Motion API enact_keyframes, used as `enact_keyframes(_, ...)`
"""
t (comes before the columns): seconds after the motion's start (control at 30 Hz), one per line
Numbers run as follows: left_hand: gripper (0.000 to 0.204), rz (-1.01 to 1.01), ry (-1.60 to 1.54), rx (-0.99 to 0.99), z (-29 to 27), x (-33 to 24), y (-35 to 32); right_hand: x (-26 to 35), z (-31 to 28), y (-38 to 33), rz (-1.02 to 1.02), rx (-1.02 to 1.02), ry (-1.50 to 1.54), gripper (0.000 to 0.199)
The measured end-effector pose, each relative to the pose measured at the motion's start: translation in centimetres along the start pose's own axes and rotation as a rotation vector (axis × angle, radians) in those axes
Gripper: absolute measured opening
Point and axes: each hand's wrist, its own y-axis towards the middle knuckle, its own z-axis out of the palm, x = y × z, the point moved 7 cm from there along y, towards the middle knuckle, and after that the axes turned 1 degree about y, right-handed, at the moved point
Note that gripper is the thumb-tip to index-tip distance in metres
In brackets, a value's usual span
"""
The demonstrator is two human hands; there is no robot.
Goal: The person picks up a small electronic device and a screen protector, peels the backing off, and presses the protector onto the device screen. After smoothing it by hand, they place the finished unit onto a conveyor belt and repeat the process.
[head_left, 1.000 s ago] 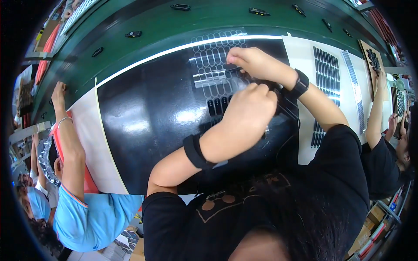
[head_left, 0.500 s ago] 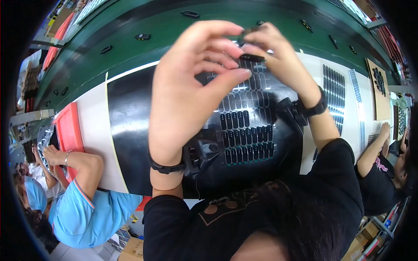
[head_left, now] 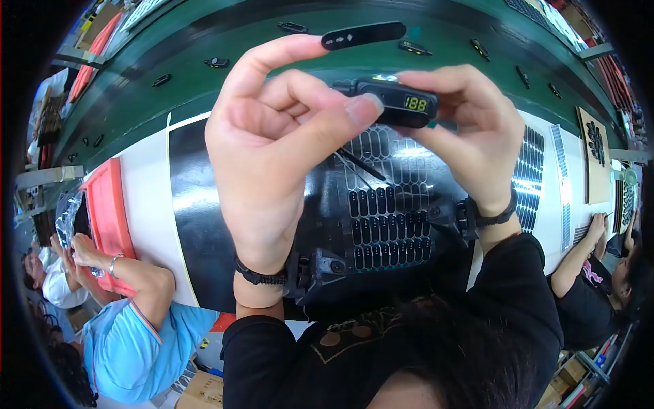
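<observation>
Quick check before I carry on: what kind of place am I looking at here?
Likely an electronics assembly line: a long green conveyor belt carries small black parts, both hands hold a small black device, and a co-worker sits alongside at the same bench.

A small black device (head_left: 402,103) with a lit green display is held at upper centre by both hands. It is pinched between the left hand (head_left: 272,143) and right hand (head_left: 470,136).

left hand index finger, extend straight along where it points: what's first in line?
Likely the slim black strip held at the fingertip of the left hand; it looks to touch already. Past it, the green conveyor belt, though depth is unclear.
</observation>
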Motion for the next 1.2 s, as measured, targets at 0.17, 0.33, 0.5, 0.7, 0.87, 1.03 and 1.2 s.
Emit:
enact_keyframes(0.17, 0.042, -0.054, -0.016, -0.066, -0.1, 0.5, 0.0, 0.8, 0.1, -0.2, -0.048, 0.037, -0.148, 0.034)
enact_keyframes(0.33, 0.042, -0.074, -0.011, -0.069, 0.0, 1.2, 0.2, 1.2, -0.1, -0.3, -0.077, 0.021, -0.165, 0.034)
enact_keyframes(0.5, 0.040, -0.064, 0.015, -0.108, 0.5, 1.5, 0.3, 1.5, -0.5, -0.4, -0.099, 0.005, -0.233, 0.033)
enact_keyframes(0.7, 0.038, -0.060, 0.067, -0.143, 0.9, 1.4, 0.2, 1.7, -0.8, -0.6, -0.114, 0.004, -0.278, 0.032)
enact_keyframes(0.87, 0.038, -0.025, 0.392, -0.025, 1.2, 2.4, 1.0, 0.7, -1.2, -0.6, -0.129, 0.011, -0.331, 0.031)
enact_keyframes(1.03, 0.044, -0.139, 0.397, 0.067, 1.1, 4.2, 1.6, 0.0, -1.6, -0.4, -0.054, 0.000, -0.221, 0.031)
enact_keyframes(1.2, 0.050, -0.273, -0.023, 0.204, 1.5, 4.5, 1.3, 0.5, -1.0, -0.5, -0.012, 0.023, -0.169, 0.031)
